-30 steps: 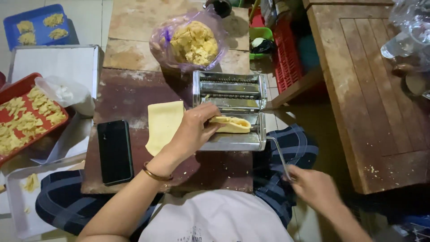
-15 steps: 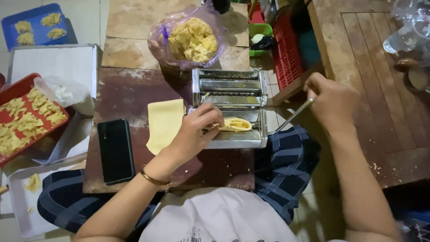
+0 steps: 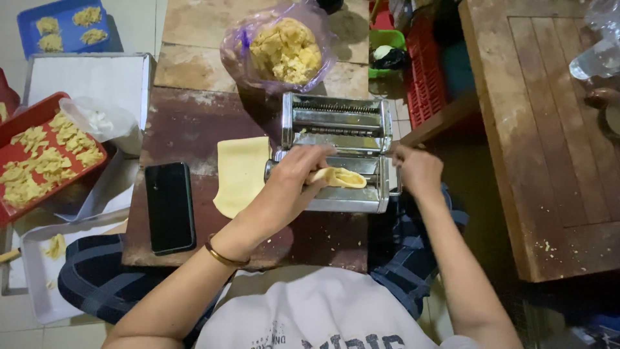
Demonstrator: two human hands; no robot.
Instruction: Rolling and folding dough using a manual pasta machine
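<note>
Clearly, the head view looks straight down on a low, worn wooden tabletop (image 3: 194, 123) with a metal pasta roller (image 3: 336, 152) set near its right edge, probably so that the side of the machine stays within reach of the right hand. The left hand (image 3: 294, 181) lies over the front of the roller, fingers curled narrowly around a folded piece of yellow dough (image 3: 339, 176) that rests on the machine's front ledge; the hand seems to steady the dough where it sits on the rollers. The right hand (image 3: 418, 171) is at the roller's right side, closed loosely, apparently around a crank or knob there, though the part itself is hidden by the fingers and I cannot tell for sure what it grips.

Just left of the machine, a flat sheet of dough (image 3: 240, 173) lies spread on the tabletop, apart from a black phone (image 3: 170, 207) lying further left. Behind the roller stands a clear plastic bag of crumbly dough (image 3: 281, 46), kept close as a supply. Off the tabletop to the left, a red tray (image 3: 45, 158) and a blue tray (image 3: 61, 22) hold small heaps of cut pieces, laid out apart from one another, likely so they do not stick.
</note>
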